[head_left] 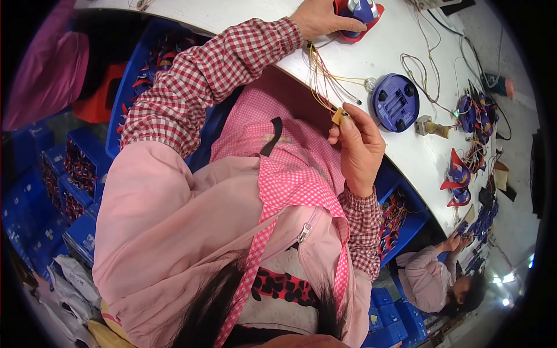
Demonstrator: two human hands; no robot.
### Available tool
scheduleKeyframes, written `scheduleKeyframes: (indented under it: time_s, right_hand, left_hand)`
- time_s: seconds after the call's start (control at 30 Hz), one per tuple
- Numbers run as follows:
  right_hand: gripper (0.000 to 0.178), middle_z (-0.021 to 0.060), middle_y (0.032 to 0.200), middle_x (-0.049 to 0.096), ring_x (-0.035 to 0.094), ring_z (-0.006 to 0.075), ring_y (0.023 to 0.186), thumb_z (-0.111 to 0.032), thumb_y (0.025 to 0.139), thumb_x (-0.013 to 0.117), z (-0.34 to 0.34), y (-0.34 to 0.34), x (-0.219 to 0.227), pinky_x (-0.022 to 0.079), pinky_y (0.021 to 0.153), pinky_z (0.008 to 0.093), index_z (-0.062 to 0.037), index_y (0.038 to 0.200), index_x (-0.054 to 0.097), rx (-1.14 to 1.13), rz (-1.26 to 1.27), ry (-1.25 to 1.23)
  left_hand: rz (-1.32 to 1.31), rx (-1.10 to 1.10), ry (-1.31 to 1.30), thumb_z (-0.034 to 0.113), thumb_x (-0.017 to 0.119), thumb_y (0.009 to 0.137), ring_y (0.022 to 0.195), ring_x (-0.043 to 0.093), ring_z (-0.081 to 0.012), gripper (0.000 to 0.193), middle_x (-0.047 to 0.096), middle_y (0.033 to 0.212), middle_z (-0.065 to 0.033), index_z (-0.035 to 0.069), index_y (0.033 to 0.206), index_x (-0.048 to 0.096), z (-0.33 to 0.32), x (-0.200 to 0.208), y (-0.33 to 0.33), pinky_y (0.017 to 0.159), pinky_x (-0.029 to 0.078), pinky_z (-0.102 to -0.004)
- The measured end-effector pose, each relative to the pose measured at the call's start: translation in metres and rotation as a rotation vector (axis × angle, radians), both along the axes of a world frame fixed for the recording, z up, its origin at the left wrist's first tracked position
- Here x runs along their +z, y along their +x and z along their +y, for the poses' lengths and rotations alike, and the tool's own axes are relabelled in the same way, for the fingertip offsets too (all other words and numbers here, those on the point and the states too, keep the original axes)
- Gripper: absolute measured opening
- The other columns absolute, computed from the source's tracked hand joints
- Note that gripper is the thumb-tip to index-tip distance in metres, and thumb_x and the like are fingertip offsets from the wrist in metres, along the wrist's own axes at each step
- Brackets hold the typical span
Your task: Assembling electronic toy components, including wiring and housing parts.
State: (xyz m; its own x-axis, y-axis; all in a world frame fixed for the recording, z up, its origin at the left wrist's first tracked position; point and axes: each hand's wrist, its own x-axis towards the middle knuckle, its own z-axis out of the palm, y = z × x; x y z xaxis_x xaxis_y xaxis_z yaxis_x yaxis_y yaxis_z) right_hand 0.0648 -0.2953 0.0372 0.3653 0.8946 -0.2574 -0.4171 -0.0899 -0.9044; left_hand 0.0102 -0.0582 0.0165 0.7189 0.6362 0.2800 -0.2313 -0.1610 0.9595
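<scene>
My left hand (319,20) is closed around a red and blue plastic toy part (361,16) at the top of the worktable, thumb pressed along its side. In front of my apron, my right hand (361,142) pinches a small yellow circuit board (339,116) between thumb and fingertips. Thin coloured wires (322,72) run from the board up toward the table edge near my left hand. Close to my right hand lies a round purple plastic base (395,102) with moulded slots and dark round spots. A small round pale disc (370,84) on a wire touches or nearly touches its rim.
The white table (278,35) curves around me. Loose wires (426,64), a small metal and tan part (432,127) and red-purple toy parts (458,177) lie rightward. Blue bins (116,110) of parts stand below the edge. A co-worker (432,275) sits at lower right.
</scene>
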Motion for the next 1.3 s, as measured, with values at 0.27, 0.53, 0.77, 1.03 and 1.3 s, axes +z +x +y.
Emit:
scheduleKeyframes:
  time_s: [0.27,0.53,0.77,1.03,1.3]
  right_hand:
    - [0.028,0.0122,0.094,0.061,0.062,0.0145,0.079,0.002,0.088,0.055,0.005,-0.011,0.004,0.054,0.071,0.0242,0.0060,0.116,0.054,0.064,-0.116,0.013]
    - [0.034,0.0148,0.093,0.059,0.061,0.0228,0.077,-0.012,0.079,0.069,0.037,0.001,-0.001,0.050,0.062,0.0286,0.0009,0.109,0.057,0.369,-1.317,0.343]
    - [0.030,0.0130,0.081,0.054,0.057,0.0264,0.070,-0.015,0.077,0.070,0.100,-0.013,-0.012,0.047,0.058,0.0341,-0.0024,0.101,0.060,0.065,-1.619,0.034]
    - [0.014,0.0008,0.076,0.060,0.053,0.0059,0.064,-0.010,0.086,0.063,0.052,0.038,0.022,0.042,0.055,0.0189,-0.0003,0.095,0.060,-0.148,-0.605,0.037]
    - [0.020,0.0129,0.091,0.057,0.054,0.0239,0.085,-0.006,0.080,0.062,0.032,0.125,-0.016,0.043,0.077,0.0347,0.0015,0.097,0.055,-0.416,-1.730,-0.020]
  left_hand:
    - [0.032,-0.005,-0.244,0.005,0.070,0.075,0.056,0.055,-0.0109,0.022,0.058,0.070,-0.0036,0.000,0.090,0.054,0.007,-0.005,0.000,0.050,0.045,-0.0240]
    - [0.138,0.136,-0.064,0.027,0.078,0.065,0.071,0.062,-0.0162,0.042,0.063,0.080,-0.0093,0.000,0.091,0.060,0.015,-0.043,0.006,0.064,0.050,-0.0285]
    - [0.121,0.225,0.068,0.033,0.081,0.062,0.068,0.063,-0.0139,0.040,0.067,0.074,-0.0077,0.001,0.082,0.067,0.008,-0.031,0.008,0.064,0.050,-0.0285]
    - [-0.129,-0.031,-0.370,0.015,0.077,0.072,0.080,0.064,-0.0131,0.031,0.068,0.086,-0.0072,0.000,0.095,0.064,-0.016,0.007,-0.010,0.075,0.051,-0.0263]
    - [0.029,-0.255,-0.127,0.000,0.075,0.069,0.085,0.061,-0.0123,0.040,0.065,0.096,-0.0059,-0.002,0.105,0.058,-0.070,0.011,0.024,0.077,0.051,-0.0268]
